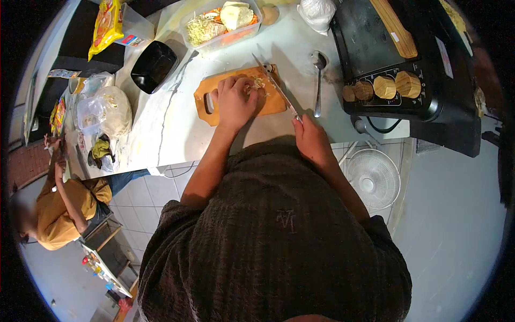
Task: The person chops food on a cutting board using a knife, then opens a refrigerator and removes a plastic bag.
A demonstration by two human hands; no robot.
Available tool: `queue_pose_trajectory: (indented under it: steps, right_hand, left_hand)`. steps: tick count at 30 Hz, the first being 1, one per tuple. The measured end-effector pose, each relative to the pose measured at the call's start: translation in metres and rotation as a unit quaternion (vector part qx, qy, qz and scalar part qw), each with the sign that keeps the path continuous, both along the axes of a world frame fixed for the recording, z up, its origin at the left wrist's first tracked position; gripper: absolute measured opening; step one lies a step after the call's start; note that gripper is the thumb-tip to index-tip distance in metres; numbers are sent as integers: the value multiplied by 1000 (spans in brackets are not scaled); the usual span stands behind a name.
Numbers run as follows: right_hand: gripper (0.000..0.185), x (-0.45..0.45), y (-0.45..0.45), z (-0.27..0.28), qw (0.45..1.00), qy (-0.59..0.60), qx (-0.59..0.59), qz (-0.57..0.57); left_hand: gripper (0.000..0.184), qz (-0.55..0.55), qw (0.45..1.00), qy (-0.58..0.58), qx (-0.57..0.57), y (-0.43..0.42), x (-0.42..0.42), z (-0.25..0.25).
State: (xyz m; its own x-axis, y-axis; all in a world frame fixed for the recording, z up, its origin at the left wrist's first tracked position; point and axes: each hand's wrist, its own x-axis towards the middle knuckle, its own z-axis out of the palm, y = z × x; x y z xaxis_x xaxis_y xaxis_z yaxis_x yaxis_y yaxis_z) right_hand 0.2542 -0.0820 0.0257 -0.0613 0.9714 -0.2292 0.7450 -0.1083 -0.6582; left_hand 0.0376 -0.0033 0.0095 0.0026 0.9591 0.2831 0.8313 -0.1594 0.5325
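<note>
I stood in a kitchen where a person in a dark, textured top (pixel 273 231) worked at a long, pale, marble-patterned counter (pixel 166 126). On the right of the counter sat a black appliance (pixel 437 70) with wooden knobs. Directly before the person lay an orange-brown cutting board (pixel 272 103), and beyond it a clear container (pixel 230 44) filled with shredded and cut vegetables. The left hand (pixel 234 101) rested over the middle of the board, its fingers bent down close together beside the shreds; whether they pinched anything I could not tell. The right hand (pixel 310 135) was closed firmly around the handle of a knife (pixel 280 90), whose blade slanted away from the body across the board's right side. Near the knife lay a metal spoon (pixel 318 80). Smallest were the pale shreds (pixel 259 82), on the board between left hand and blade.
</note>
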Motion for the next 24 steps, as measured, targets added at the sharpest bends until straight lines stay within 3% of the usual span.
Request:
queue_pose_trajectory:
  steps: [8, 14, 17, 19, 24]
  right_hand:
    - [34, -3, 6, 3, 999, -13, -37, -13]
    - [29, -4, 3, 12, 998, -55, 23, 5]
    - [26, -6, 2, 22, 997, -44, 60, -8]
    - [26, -6, 3, 22, 995, -60, 82, -5]
    - [24, -6, 4, 24, 985, -134, 110, 0]
  left_hand:
    - [24, -2, 1000, 12, -4, 2, -5, 0]
    - [26, 34, 996, -82, 7, 3, -4, 9]
    - [28, -34, 997, -47, 46, 2, -8, 13]
    - [31, -66, 996, 41, 46, -2, -5, 21]
    - [33, -56, 995, 87, 5, -1, -2, 16]
